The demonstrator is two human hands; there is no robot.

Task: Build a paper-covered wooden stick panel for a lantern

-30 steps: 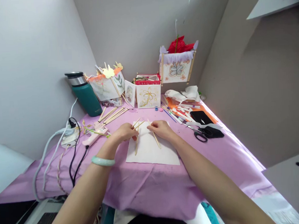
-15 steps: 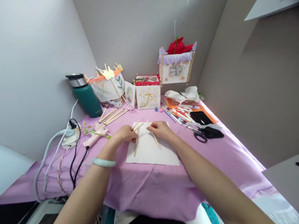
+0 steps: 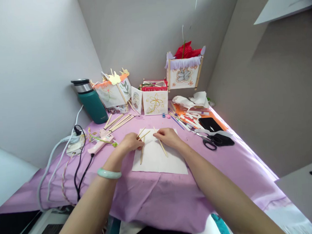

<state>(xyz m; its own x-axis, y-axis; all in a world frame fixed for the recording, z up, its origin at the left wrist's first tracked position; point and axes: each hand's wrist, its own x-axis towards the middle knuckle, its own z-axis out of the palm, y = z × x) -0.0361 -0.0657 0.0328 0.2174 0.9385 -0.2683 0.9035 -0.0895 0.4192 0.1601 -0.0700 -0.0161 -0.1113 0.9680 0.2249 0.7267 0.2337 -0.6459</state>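
Observation:
A sheet of white paper lies on the purple tablecloth in front of me. My left hand, with a pale green bangle on its wrist, is closed on thin wooden sticks that poke out past the fingertips. Another wooden stick slants down over the paper just under those fingers. My right hand pinches the upper part of a wooden stick, which angles down to the right across the paper. Part of each stick is hidden by my fingers.
Wooden sticks in bundles, a pink glue gun and a green bottle stand or lie left. Decorated paper lanterns are at the back. To the right are markers, black scissors and a black phone.
The view has shifted very slightly. Both hands and the sticks keep nearly the same place over the paper.

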